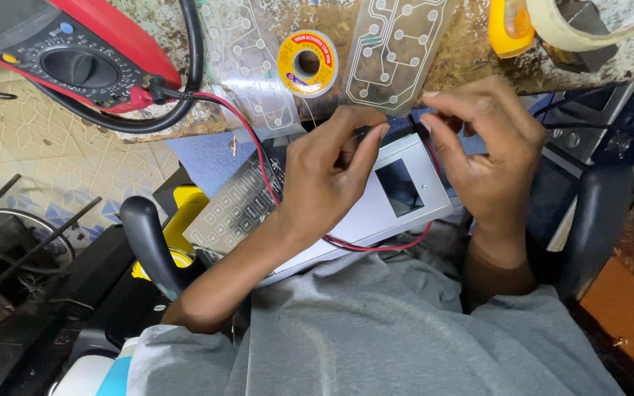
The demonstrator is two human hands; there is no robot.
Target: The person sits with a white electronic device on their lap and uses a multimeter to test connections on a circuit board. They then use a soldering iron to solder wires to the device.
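1. Left hand [328, 176]: fingers curled together, thumb and forefinger pinched near the top edge of the panel; what sits between the tips is too small to tell, possibly a dark probe tip. The palm lies over the panel's middle.
2. Right hand [489, 150]: fingers bent, thumb and forefinger tips close together just right of the left fingertips, above the panel's upper right corner. Whether they clamp anything cannot be told.
3. Panel [398, 209]: grey-white flat housing with a dark rectangular window just below both sets of fingertips; it rests tilted on the person's lap, under the left hand.
4. Keypad [232, 209]: grey key grid at the panel's left end, left of the left wrist.
5. Leads [247, 136]: red and black wires running from the meter, past the left wrist, looping under the panel's lower edge.
6. Meter [67, 59]: red and dark multimeter with a dial, on the bench, well left of the fingers.
7. Solder reel [307, 63]: yellow-labelled spool, on the bench just above the left fingertips.
8. Membrane sheets [394, 51]: two clear circuit films with round pads, flanking the reel, above the fingers.
9. Tape roll [588, 22]: pale ring, bench, above the right hand.
10. Yellow tool [509, 29]: beside the tape, left of it.
11. Bench [471, 59]: worn mottled top, beyond the fingers.
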